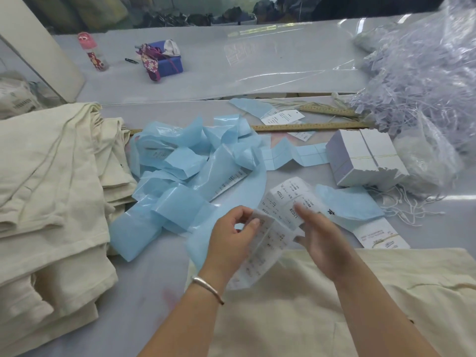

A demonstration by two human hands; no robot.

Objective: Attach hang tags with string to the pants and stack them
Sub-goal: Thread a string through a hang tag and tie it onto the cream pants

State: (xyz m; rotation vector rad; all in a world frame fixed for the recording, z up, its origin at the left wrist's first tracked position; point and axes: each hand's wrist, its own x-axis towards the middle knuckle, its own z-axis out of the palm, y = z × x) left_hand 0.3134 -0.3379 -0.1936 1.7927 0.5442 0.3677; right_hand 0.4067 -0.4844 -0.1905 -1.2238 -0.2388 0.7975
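Note:
My left hand (231, 235) grips a strip of white printed labels (268, 243) that runs from the table up between both hands. My right hand (319, 235) is beside the strip, its fingers blurred and touching the strip's right edge. A cream pair of pants (334, 305) lies flat under my forearms at the near edge. A stack of folded cream pants (51, 189) sits at the left. A block of white hang tags (365, 158) bound with a rubber band stands to the right, and white strings (401, 202) lie loose beside it.
Crumpled blue label backing (185, 171) covers the middle of the table. Two wooden rulers (309, 126) lie behind it. A clear bag of plastic strings (422, 81) fills the right. A pink bottle (94, 51) and a blue box (167, 60) stand at the back.

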